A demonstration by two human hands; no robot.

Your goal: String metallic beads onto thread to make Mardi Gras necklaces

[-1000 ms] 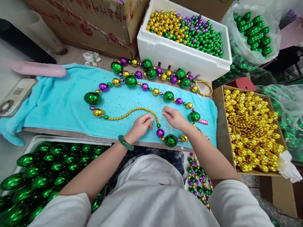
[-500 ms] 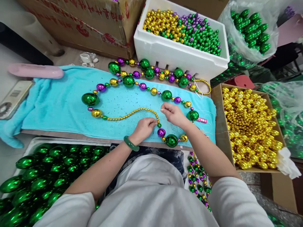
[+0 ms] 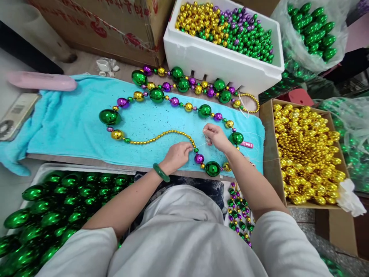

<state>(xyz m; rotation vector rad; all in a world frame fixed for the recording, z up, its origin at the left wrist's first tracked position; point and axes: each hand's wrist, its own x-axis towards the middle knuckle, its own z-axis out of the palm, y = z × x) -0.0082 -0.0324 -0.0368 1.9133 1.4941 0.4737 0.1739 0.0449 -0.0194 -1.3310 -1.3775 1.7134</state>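
A necklace of green, purple and gold beads (image 3: 157,95) lies in a wide loop on the turquoise towel (image 3: 72,127). Its plain gold strand (image 3: 173,131) curves toward my left hand. My left hand (image 3: 179,156), a green bangle on its wrist, pinches at the necklace beside a small green bead (image 3: 196,150). From those fingertips a thin pale string (image 3: 201,145) runs taut to my right hand (image 3: 215,136), which is closed with the fingers pressed together. What exactly lies under the left fingertips is hidden.
A white foam box (image 3: 219,57) of small beads stands behind another beaded necklace (image 3: 183,85). To the right, a carton (image 3: 266,134) holds gold beads. Large green beads (image 3: 49,219) fill a tray at lower left. A pink pouch (image 3: 42,80) lies on the towel's left end.
My left hand has moved right to the small green bead by the gold strand's end. My right hand has shifted slightly right, and a taut string now shows between both hands.
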